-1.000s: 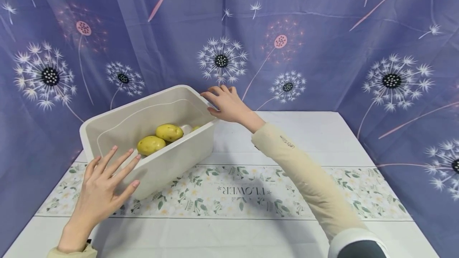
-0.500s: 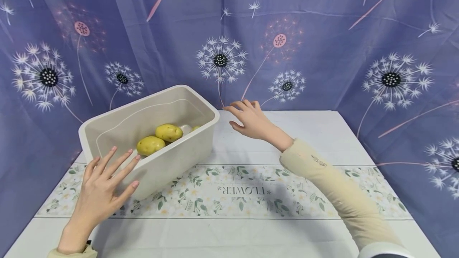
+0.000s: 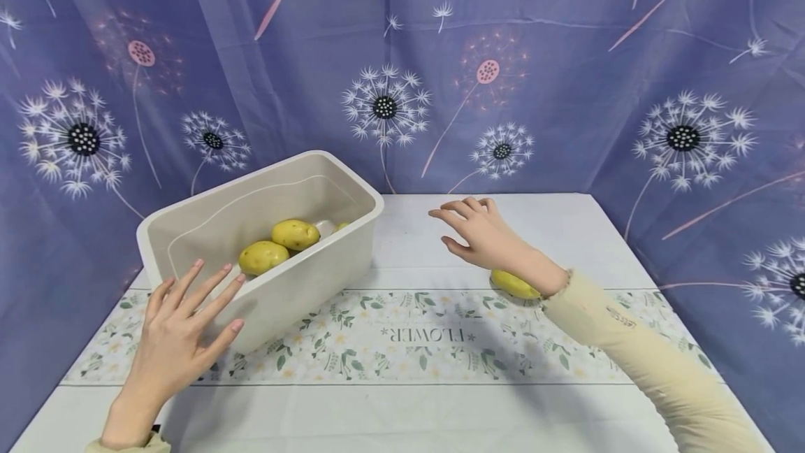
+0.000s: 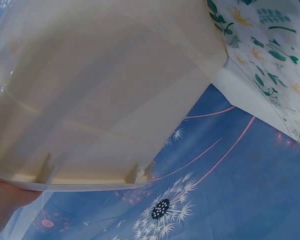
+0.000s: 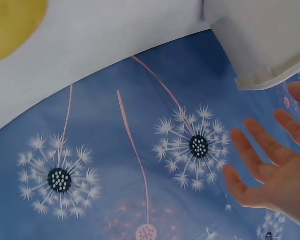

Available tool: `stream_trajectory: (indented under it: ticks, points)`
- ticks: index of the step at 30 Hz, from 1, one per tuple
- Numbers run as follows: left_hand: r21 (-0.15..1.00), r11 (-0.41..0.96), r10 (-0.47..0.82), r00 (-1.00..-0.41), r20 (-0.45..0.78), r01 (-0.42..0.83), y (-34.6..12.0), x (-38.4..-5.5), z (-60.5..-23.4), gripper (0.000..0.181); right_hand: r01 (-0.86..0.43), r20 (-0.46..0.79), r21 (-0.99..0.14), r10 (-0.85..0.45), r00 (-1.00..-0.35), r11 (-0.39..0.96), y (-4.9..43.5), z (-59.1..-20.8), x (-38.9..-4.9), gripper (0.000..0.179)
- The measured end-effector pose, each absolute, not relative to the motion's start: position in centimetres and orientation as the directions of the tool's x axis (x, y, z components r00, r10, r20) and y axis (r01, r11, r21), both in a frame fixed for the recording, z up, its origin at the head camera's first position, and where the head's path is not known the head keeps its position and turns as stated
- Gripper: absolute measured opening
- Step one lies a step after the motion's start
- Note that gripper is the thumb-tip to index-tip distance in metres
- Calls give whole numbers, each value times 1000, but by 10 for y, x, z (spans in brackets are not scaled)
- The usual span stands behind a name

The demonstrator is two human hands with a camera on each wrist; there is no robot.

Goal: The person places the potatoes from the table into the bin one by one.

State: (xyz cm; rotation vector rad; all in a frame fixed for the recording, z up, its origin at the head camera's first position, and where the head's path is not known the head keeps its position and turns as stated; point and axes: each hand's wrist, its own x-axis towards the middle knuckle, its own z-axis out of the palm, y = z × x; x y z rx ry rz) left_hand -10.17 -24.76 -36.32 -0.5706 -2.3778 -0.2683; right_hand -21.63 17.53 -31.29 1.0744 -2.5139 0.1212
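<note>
A pale grey plastic bin (image 3: 317,299) stands at the left of the table, holding yellow potatoes; one potato (image 3: 263,258) lies beside another potato (image 3: 295,235), and a sliver of a third shows at the right end. My left hand (image 3: 172,341) rests at the bin's near left corner, fingers spread and straight across the rim. To the right of the bin, my right hand (image 3: 487,233) hovers over the table with relaxed fingers and nothing in them. Partly hidden under its wrist, another yellow potato (image 3: 514,284) lies on the table.
A white tablecloth (image 3: 402,414) with a leafy printed band (image 3: 434,362) covers the table. Purple dandelion curtains (image 3: 566,54) enclose it at the back and both sides, close behind the bin.
My right hand has moved from the bin's right rim rightward and nearer over the table. The potato under its wrist has come into view. Left hand and bin have stayed put.
</note>
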Motion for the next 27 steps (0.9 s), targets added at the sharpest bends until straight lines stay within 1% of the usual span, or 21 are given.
stream_trajectory:
  ticks: [6, 12, 19, 27]
  points:
    - [43, 885, 325, -680, 657, 464, -248, -102, -364, 60, -714, 385, 95, -687, -616, 693, 193, -316, -200, 44]
    - [42, 879, 331, -669, 666, 475, -247, -102, -364, 59, -702, 373, 122, -688, -623, 702, 213, -332, -187, 48]
    - [41, 879, 328, -665, 671, 476, -248, -102, -364, 59, -645, 363, 154, -650, -668, 749, 241, -356, -182, 49]
    - [27, 875, 336, -647, 685, 483, -247, -102, -364, 57, -570, 325, 201, -603, -729, 797, 272, -383, -186, 59]
